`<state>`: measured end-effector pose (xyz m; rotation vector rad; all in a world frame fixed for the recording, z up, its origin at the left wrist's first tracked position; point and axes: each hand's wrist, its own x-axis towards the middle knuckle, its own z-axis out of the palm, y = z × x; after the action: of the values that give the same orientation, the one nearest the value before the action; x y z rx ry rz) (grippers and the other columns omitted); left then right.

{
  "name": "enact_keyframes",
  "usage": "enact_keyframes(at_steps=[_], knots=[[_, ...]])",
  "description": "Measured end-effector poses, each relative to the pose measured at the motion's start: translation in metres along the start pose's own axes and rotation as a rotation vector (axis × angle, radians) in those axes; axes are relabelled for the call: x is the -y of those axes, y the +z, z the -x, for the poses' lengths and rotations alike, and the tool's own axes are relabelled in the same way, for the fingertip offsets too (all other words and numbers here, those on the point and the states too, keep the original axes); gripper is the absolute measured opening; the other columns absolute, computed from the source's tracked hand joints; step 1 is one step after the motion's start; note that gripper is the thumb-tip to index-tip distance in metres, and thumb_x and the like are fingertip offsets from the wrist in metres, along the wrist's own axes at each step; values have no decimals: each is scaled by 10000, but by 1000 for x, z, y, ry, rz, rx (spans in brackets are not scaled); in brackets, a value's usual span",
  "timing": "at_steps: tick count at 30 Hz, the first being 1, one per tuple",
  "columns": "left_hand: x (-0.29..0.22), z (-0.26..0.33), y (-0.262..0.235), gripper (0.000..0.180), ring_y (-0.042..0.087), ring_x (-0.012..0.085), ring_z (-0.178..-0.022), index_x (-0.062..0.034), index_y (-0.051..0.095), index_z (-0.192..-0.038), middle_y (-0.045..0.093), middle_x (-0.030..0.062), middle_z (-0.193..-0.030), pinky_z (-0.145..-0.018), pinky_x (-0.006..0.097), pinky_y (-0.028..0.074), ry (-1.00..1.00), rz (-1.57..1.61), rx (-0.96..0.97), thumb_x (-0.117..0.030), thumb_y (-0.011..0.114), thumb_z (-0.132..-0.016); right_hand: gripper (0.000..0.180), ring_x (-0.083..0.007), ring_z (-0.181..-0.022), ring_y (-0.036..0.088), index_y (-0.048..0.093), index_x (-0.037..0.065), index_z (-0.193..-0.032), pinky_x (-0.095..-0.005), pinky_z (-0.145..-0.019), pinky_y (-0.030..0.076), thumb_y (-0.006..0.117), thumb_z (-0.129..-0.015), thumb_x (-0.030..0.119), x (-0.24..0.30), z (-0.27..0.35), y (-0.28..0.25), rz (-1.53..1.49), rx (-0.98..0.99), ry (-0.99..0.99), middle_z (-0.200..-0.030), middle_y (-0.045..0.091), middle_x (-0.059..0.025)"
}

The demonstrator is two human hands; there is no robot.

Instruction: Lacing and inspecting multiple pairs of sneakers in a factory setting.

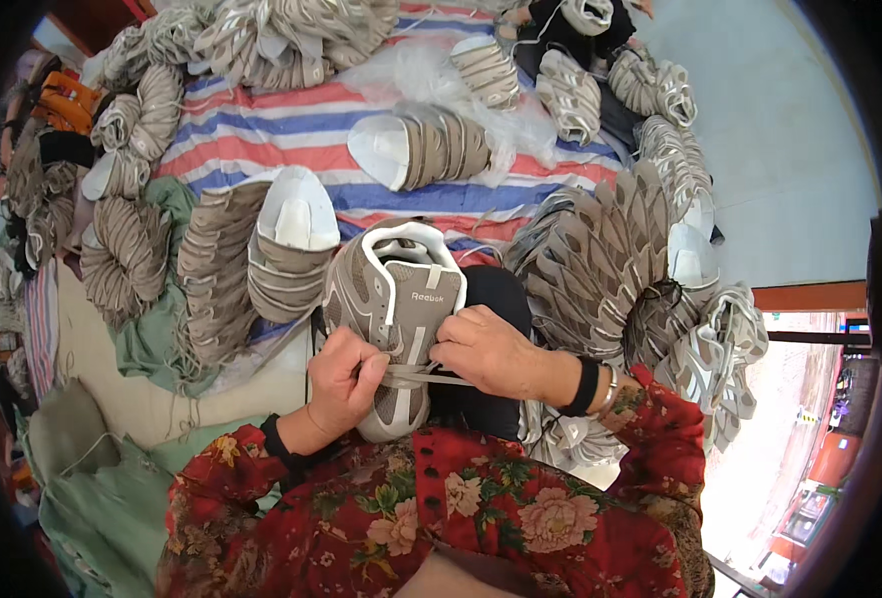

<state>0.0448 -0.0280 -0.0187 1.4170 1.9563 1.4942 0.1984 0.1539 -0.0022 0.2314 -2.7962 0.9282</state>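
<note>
A taupe and grey shoe upper (369, 299) with a white lining rests on my lap, its collar turned away from me and its toe towards me. A pale flat shoelace (411, 376) crosses over its tongue. On the left side of the upper, my left hand (346, 374) is closed in a fist, the lace pinched by thumb and finger. From the right, my right hand (488, 349) bends over the tongue's edge with fingers closed on the lace, and a loose lace end stretches out below it. Its fingertips are partly hidden.
Stacks of nested shoe uppers (223, 264) stand at the left, with a big curved stack (600, 259) at the right. Another short stack (431, 148) lies ahead on the striped sheet (261, 130), near clear plastic (401, 75). Green cloth (102, 508) drapes at the lower left.
</note>
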Motion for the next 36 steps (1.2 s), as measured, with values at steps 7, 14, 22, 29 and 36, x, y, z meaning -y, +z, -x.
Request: enact_keyframes(at_steps=[7,14,22,29,36], knots=[[20,-5,-1,134,492,228,-585,-27,591,-746,480,86,-654,-537,317,397,13,48,24,-122,620,-836,144,-256,-820,522,602,84,-844,-355,-691,405,636,-707,112,10,-10,7,115,14,89,-838,487,-78],[26,-14,4,153,506,78,-680,7,593,-907,564,14,-746,-612,263,437,-382,445,46,-136,543,-929,78,-267,-825,577,663,75,-711,-391,-653,405,587,-713,94,28,-30,15,399,218,510,-835,563,-98],[29,-17,-12,79,554,301,-747,-20,573,-884,538,138,-780,-665,346,443,1,-87,95,-96,552,-882,118,-193,-833,586,633,21,-856,-301,-758,463,587,-851,130,4,-22,4,-413,-641,701,-849,597,-80],[25,-16,-23,131,564,281,-663,-25,587,-847,552,119,-746,-586,357,451,-9,-129,365,-154,610,-854,168,-52,-444,427,540,46,-942,-190,-409,333,511,-947,211,10,-33,-16,-1289,-665,704,-689,571,-16],[25,-18,-19,168,553,112,-620,9,650,-855,605,55,-700,-586,264,438,-213,74,259,-155,615,-862,172,-46,-472,490,565,4,-1023,-182,-426,380,525,-933,145,16,-19,28,-1205,-381,876,-685,578,-10]])
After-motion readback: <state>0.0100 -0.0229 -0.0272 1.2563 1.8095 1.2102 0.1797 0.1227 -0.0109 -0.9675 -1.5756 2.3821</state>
